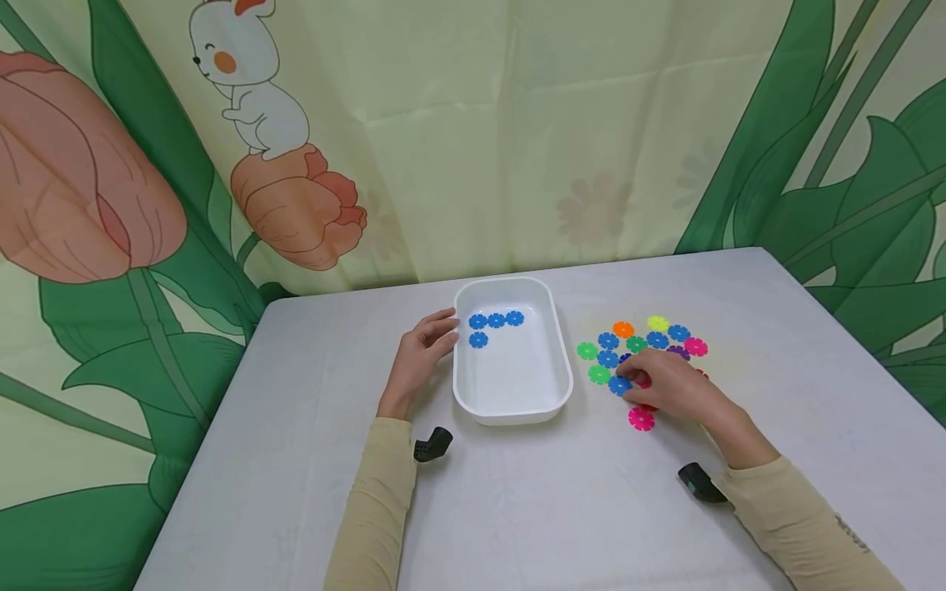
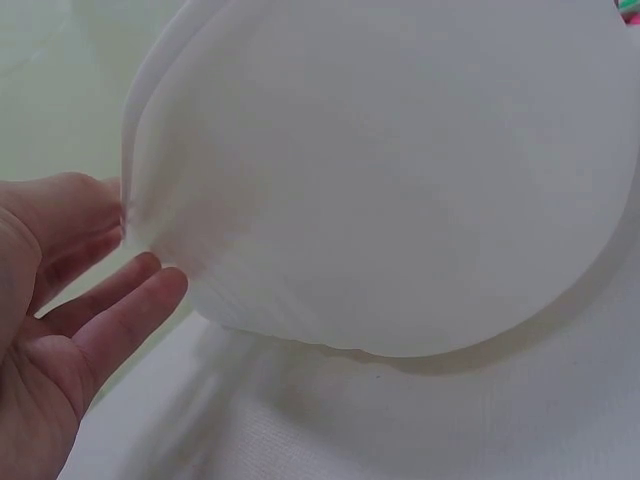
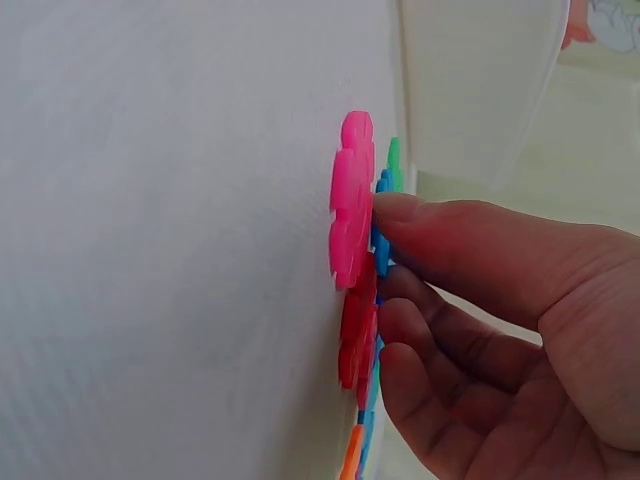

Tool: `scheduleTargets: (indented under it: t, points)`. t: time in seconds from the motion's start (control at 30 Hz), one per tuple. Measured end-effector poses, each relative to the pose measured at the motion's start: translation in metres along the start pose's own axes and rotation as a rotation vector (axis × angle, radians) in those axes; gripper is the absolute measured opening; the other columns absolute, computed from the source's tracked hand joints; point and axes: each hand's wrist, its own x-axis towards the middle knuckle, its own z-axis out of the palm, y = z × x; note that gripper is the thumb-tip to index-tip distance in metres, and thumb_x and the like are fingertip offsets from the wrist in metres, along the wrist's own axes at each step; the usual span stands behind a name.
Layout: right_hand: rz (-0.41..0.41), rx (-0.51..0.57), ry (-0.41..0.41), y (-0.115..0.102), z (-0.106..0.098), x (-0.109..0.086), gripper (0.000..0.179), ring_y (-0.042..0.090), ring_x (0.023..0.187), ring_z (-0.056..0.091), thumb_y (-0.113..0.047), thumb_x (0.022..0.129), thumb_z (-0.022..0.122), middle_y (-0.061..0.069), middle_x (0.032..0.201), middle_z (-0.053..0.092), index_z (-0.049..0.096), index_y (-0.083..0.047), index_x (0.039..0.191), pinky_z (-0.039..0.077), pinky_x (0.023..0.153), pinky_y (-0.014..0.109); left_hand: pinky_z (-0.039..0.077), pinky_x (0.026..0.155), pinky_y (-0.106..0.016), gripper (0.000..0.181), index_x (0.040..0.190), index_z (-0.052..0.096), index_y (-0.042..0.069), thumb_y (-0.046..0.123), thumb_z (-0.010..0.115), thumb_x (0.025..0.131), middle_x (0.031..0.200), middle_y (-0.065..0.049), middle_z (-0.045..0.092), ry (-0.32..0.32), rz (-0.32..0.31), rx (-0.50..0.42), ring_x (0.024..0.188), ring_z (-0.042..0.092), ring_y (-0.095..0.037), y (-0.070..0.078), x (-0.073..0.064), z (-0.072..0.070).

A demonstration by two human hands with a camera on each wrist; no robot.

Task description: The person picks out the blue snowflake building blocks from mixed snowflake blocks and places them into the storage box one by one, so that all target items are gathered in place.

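Note:
A white plastic tray (image 1: pixel 510 402) holds several blue snowflake discs (image 1: pixel 496 320), three in a row and one below. My left hand (image 1: pixel 420 361) rests its fingertips against the tray's left side; in the left wrist view, relaxed fingers (image 2: pixel 130 310) touch the outer wall. To the right of the tray, my right hand (image 1: pixel 676 384) reaches over a spread of coloured snowflake discs (image 1: pixel 623 330). Thumb and fingers pinch a blue snowflake disc (image 1: pixel 617 386) at the spread's near left. The right wrist view has the thumb (image 3: pixel 450 235) at its edge, behind a pink disc (image 3: pixel 350 200).
Green discs (image 1: pixel 587 351), a yellow one (image 1: pixel 658 323), and pink ones (image 1: pixel 641 419) lie around the right hand. A white cloth covers the table (image 1: pixel 532 509). Behind its far edge hangs a curtain (image 1: pixel 458 164) printed with tulips and a rabbit.

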Motion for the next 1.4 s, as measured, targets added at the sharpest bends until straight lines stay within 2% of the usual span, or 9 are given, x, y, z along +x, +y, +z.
scheduleTargets:
  t: [0.3,0.73,1.1,1.27,1.4]
  points:
    - [-0.003,-0.004,0.002,-0.0033,0.0001,0.0011,0.044,0.021,0.088,0.056,-0.017,0.077,0.083,0.005,0.092,0.062,0.067,0.002,0.113,0.056,0.068,0.028,0.052,0.094,-0.032,0.031,0.122,0.068,0.007,0.02,0.066,0.095,0.14,0.009,0.052,-0.001,0.009,0.006,0.127,0.052,-0.018,0.0007,0.0004,-0.0008]
    - [-0.034,-0.036,0.014,-0.0071,0.0007,0.0031,0.043,0.021,0.086,0.054,-0.012,0.075,0.083,0.005,0.089,0.057,0.067,0.001,0.112,0.054,0.065,0.026,0.051,0.096,-0.032,0.032,0.123,0.068,0.008,0.022,0.066,0.094,0.14,0.01,0.052,0.003,0.003,0.015,0.128,0.051,-0.018,0.0014,0.0007,-0.0008]
    - [-0.079,-0.025,0.026,-0.0049,0.0022,-0.0002,0.044,0.021,0.087,0.054,-0.009,0.073,0.083,0.007,0.094,0.057,0.067,0.0,0.114,0.054,0.064,0.025,0.051,0.096,-0.032,0.032,0.123,0.068,0.007,0.021,0.066,0.094,0.14,0.009,0.052,-0.004,-0.006,0.004,0.128,0.052,-0.018,0.0013,-0.0003,-0.0001]
    - [-0.068,-0.022,0.012,-0.0056,0.0018,-0.0005,0.045,0.022,0.09,0.055,-0.012,0.075,0.082,0.009,0.099,0.058,0.067,0.0,0.117,0.057,0.065,0.028,0.051,0.095,-0.033,0.031,0.122,0.068,0.007,0.02,0.066,0.094,0.14,0.008,0.052,-0.004,-0.003,0.002,0.127,0.052,-0.019,0.0009,0.0003,-0.0001]
    - [-0.06,-0.013,0.007,-0.0054,0.0018,0.0,0.046,0.02,0.086,0.054,-0.012,0.075,0.083,0.007,0.094,0.058,0.067,0.0,0.117,0.055,0.062,0.024,0.052,0.094,-0.032,0.031,0.122,0.068,0.006,0.019,0.066,0.094,0.139,0.007,0.052,-0.006,0.006,0.001,0.126,0.053,-0.019,0.0009,0.0002,-0.0002]
